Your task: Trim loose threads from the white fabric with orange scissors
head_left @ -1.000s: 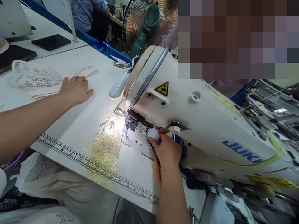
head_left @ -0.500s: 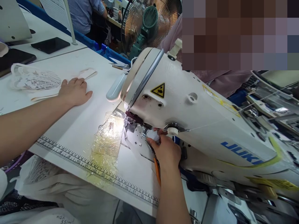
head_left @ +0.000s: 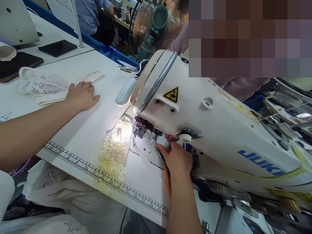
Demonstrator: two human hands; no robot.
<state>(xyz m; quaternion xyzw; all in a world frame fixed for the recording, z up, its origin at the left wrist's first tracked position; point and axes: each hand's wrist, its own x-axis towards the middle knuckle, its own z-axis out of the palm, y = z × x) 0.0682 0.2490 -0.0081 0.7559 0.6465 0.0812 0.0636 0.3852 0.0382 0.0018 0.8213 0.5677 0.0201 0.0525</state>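
My left hand [head_left: 83, 96] lies flat on the white sewing table with its fingers spread, touching the edge of a white lace fabric piece [head_left: 46, 81]. At the white sewing machine [head_left: 195, 107], my right hand [head_left: 179, 157] is closed beside the needle area, thumb and fingers bent together. A white rounded part [head_left: 162, 141] shows at its fingertips, below the thread tension dial [head_left: 185, 137]. What the fingers grip is mostly hidden. Orange-handled scissors or snips [head_left: 167, 178] stick out under this hand; whether it holds them I cannot tell.
Yellowish clear tape [head_left: 113, 162] covers part of the table beside the needle plate, near a printed ruler [head_left: 97, 175] along the front edge. A black phone [head_left: 58, 48] lies at the back left. Behind the machine stand a fan [head_left: 158, 29] and another person in pink.
The whole view has shifted slightly, so things sit a little further right. Both hands keep nearly the same places and poses.
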